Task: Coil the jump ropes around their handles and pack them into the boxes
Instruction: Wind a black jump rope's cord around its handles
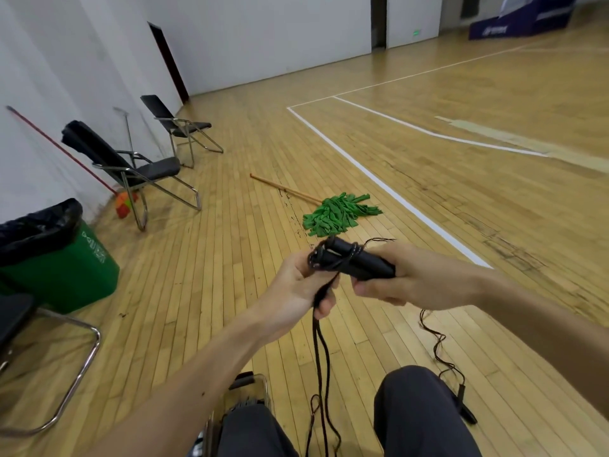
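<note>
Black jump rope handles lie side by side in front of me with a few turns of dark rope around their far end. My right hand grips the near end of the handles. My left hand pinches the rope just below the handles; the loose strands hang down between my knees. A second jump rope trails over the floor at the right, and its black handles lie beside my right leg. A clear box stands on the floor under my left arm, partly hidden.
A green mop with a wooden handle lies on the wooden floor ahead. Two black folding chairs stand by the white wall on the left, with a broom leaning there. A green bin with a black bag stands at the left.
</note>
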